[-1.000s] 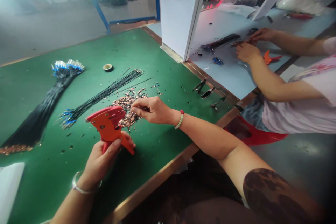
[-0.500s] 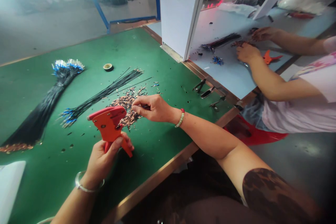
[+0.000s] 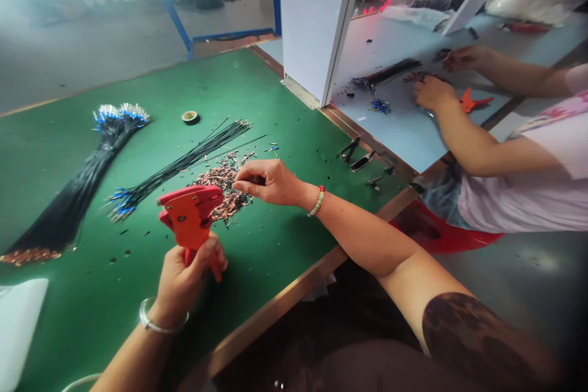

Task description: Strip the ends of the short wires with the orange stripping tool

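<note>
My left hand (image 3: 193,272) is wrapped round the handles of a red and orange wire stripper (image 3: 187,215), which stands upright with its head above the table. The handles are squeezed close together. Just right of the stripper's head, my right hand (image 3: 271,182) has thumb and forefinger pinched together; whatever lies between them is too small or hidden to make out. Beneath and behind that hand spreads a pile of short copper and black wire scraps (image 3: 218,176). Behind the stripper lies a loose bundle of black wires (image 3: 184,156) with blue and silver ends towards the left.
A larger tied bundle of black wires (image 3: 80,187) lies at the left. A tape roll (image 3: 190,117) sits further back. Metal clamps (image 3: 361,162) are near the right edge. Past a white post (image 3: 312,24), a co-worker's hands (image 3: 434,93) handle wires beside another orange tool (image 3: 473,101).
My left hand has squeezed the stripper's handles closer together, and the tool's head has shifted slightly right. My right hand has risen a little, its fingers still pinched.
</note>
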Demonstrator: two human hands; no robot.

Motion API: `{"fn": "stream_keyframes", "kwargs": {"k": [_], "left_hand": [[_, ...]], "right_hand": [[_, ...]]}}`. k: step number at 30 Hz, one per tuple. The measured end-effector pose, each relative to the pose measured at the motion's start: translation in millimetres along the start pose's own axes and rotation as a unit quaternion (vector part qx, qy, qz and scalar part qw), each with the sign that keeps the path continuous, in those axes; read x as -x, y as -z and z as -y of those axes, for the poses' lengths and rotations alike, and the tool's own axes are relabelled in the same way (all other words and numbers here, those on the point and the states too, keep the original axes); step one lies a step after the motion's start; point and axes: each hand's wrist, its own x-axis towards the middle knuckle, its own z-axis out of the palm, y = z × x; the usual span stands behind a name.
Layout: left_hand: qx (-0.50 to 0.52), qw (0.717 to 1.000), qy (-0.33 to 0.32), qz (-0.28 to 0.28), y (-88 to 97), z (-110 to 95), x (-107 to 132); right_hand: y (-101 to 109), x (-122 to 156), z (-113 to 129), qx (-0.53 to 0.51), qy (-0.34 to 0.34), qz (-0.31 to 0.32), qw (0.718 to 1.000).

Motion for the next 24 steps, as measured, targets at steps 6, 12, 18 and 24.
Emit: {"fn": "stream_keyframes", "kwargs": {"k": [6,12,18,24], "left_hand": [[-0.009,1.0,0.006,-0.018,-1.5,-1,1],[0.116,0.993,0.024,0.017,-5.3,-8,-6],[0.197,0.979,0.057,0.007,2.0,3,-7],[0.217,0.971,0.098,-0.001,5.6,10,-9]], "right_hand": [[0,-1,-1,-0.001,0.006,0.007,1.0],[2,-1,-7,0.007,0.001,-0.003,1.0],[9,-3,-8,0.016,-0.013,-0.04,0.999],[9,-2,-7,0.007,0.034,-0.037,0.999]]}}
